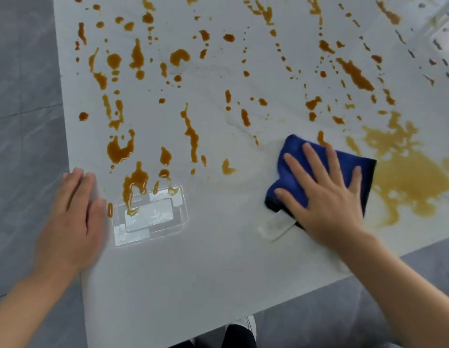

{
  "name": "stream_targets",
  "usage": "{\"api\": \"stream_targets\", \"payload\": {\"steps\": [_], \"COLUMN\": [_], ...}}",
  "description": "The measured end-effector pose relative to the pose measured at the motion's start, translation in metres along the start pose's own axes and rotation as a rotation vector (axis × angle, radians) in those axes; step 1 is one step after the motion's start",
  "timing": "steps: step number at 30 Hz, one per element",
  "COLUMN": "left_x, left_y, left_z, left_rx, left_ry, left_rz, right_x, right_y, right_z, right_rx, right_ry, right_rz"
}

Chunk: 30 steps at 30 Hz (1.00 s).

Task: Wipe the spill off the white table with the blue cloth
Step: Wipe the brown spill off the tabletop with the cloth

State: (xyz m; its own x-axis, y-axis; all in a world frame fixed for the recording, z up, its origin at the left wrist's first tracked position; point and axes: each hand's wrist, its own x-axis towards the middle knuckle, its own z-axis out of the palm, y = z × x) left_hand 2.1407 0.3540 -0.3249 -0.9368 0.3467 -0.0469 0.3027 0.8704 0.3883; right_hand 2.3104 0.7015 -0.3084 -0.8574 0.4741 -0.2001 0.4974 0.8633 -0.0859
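Your right hand [326, 189] lies flat, fingers spread, pressing the blue cloth [316, 172] on the white table [218, 259]. The smeared amber puddle [409, 179] sits just right of the cloth, so that hand is nearer. Your left hand [72, 214] rests open at the table's left edge, left of the cloth. Beyond the cloth, amber spill streaks [190, 131] run away from you.
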Motion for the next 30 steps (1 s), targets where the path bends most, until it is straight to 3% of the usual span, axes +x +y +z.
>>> {"api": "stream_targets", "payload": {"steps": [4,7,16,21,25,30], "left_x": [0.0,0.0,0.0,0.0,-0.001,-0.001], "left_y": [0.001,0.003,0.01,0.01,0.008,0.008], "left_z": [0.0,0.0,-0.006,-0.007,-0.007,-0.008], "left_rx": [0.01,-0.013,-0.001,0.005,0.013,0.003], "left_ry": [0.0,0.011,-0.014,-0.011,-0.011,-0.02], "left_rz": [-0.006,0.001,0.007,0.036,0.039,0.038], "right_x": [0.005,-0.008,-0.062,-0.035,-0.012,0.025], "right_y": [0.03,0.024,-0.099,-0.117,-0.104,-0.053], "right_z": [-0.009,-0.008,0.011,0.01,0.005,0.0], "right_rx": [0.06,0.062,-0.035,-0.065,-0.062,0.01], "right_ry": [-0.032,-0.071,-0.101,-0.077,-0.057,0.002], "right_rz": [0.183,0.206,-0.288,-0.371,-0.287,0.01]}}
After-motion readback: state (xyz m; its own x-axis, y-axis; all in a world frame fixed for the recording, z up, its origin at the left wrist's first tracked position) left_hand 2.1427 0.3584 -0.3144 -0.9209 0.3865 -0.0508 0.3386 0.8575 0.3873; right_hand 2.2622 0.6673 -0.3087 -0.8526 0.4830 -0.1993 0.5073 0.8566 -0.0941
